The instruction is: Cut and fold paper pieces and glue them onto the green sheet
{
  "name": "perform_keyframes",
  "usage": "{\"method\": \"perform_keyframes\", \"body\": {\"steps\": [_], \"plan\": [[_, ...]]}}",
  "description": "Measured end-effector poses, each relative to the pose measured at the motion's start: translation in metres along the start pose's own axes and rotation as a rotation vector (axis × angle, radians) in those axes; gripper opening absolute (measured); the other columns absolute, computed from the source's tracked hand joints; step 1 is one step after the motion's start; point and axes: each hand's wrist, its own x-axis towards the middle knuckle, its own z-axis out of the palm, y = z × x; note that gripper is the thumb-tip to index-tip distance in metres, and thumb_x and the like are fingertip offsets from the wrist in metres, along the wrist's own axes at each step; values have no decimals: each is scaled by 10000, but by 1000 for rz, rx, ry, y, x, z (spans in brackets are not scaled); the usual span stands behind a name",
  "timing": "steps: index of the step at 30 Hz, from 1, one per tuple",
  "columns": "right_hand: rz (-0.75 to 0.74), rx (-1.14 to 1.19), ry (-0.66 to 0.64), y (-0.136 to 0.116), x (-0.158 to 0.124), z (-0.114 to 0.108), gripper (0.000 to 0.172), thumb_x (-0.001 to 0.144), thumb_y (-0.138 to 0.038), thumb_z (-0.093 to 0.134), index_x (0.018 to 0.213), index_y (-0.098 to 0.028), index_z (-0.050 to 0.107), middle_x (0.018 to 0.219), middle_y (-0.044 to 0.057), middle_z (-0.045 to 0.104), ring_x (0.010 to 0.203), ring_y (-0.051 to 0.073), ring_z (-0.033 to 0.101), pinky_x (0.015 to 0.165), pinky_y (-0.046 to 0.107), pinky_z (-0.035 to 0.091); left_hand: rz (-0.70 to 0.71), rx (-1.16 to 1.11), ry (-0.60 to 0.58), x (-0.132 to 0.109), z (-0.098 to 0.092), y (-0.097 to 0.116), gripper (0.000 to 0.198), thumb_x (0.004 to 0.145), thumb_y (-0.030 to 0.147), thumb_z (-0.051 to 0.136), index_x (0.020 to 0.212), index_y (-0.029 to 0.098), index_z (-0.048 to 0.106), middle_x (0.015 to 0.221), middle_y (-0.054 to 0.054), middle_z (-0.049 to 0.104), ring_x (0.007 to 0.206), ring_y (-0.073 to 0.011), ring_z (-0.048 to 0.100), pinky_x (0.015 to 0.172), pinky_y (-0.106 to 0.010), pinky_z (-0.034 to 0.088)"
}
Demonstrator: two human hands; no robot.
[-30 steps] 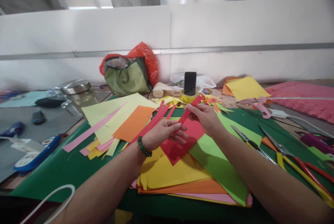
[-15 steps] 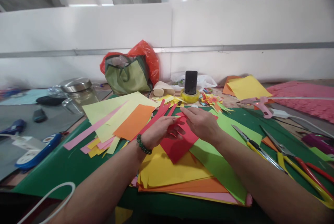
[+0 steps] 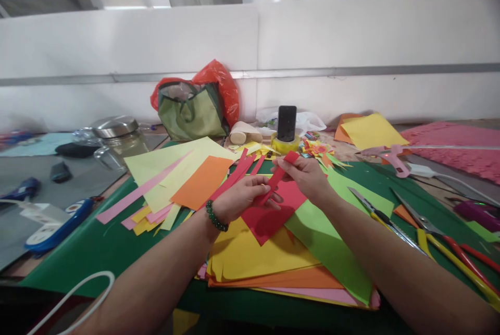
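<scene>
A narrow red paper strip (image 3: 278, 176) is held up between both hands, slanting from lower left to upper right. My left hand (image 3: 247, 195), with a green bead bracelet at the wrist, pinches its lower end between thumb and fingers. At the upper end, my right hand (image 3: 308, 176) grips it with thumb and fingertips. Beneath them lies a red paper sheet (image 3: 265, 223) on top of a yellow paper stack (image 3: 258, 257). More red strips (image 3: 234, 176) rest just beyond my left hand. A light green sheet (image 3: 332, 241) passes under my right forearm.
To the right lie a utility knife (image 3: 385, 220), scissors (image 3: 424, 220) and a pink glue gun (image 3: 396, 158). Behind stand a phone (image 3: 286, 124) on a yellow tape roll (image 3: 285, 145) and a green bag (image 3: 191, 113). A glass jug (image 3: 117, 142) and a blue power strip (image 3: 58, 228) are left.
My right hand has turned and now shows the red strip pinched at its upper end. My left hand's fingers have closed on the strip's lower end.
</scene>
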Motion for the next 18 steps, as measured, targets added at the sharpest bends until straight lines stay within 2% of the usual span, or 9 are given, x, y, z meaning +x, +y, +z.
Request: {"method": "perform_keyframes", "body": {"steps": [2, 4, 7, 9, 14, 18], "plan": [[47, 77, -31, -3, -2, 1, 399, 679, -557, 680, 695, -161, 718, 624, 34, 666, 604, 157, 602, 606, 299, 512, 9, -16, 20, -1, 2, 1, 304, 705, 309, 764, 882, 143, 581, 783, -55, 702, 685, -144, 671, 654, -233, 459], [71, 101, -128, -7, -5, 4, 389, 675, -549, 688, 680, -160, 714, 612, 33, 666, 594, 151, 602, 601, 291, 499, 24, -29, 12, -2, 3, 1, 312, 716, 332, 759, 899, 141, 593, 756, -42, 687, 680, -126, 650, 642, -220, 442], [89, 108, -242, -9, -8, 7, 373, 705, -522, 673, 679, -151, 702, 540, 12, 624, 529, 129, 566, 568, 280, 474, 45, -30, -22, -1, 4, -1, 358, 690, 417, 767, 807, 128, 591, 675, -33, 649, 618, -120, 617, 627, -235, 445], [88, 129, -200, -9, -8, 7, 341, 692, -492, 697, 707, -151, 695, 551, -4, 612, 523, 114, 549, 566, 270, 469, 71, -14, -12, 2, 3, -4, 385, 675, 452, 768, 771, 130, 580, 646, -18, 621, 570, -109, 590, 611, -245, 447], [44, 210, 37, -3, -2, 3, 333, 552, -397, 813, 746, -170, 668, 643, -16, 632, 565, 106, 555, 569, 258, 480, 126, 43, 45, 4, 2, -8, 387, 684, 455, 750, 813, 132, 581, 641, 12, 584, 548, -86, 541, 568, -230, 426], [-6, 158, 44, -2, -4, 4, 305, 562, -364, 810, 732, -173, 643, 656, 0, 655, 593, 133, 592, 584, 279, 500, 93, 72, 61, 1, 5, -6, 410, 744, 511, 671, 851, 120, 611, 623, 14, 570, 516, -79, 516, 535, -224, 407]]}}
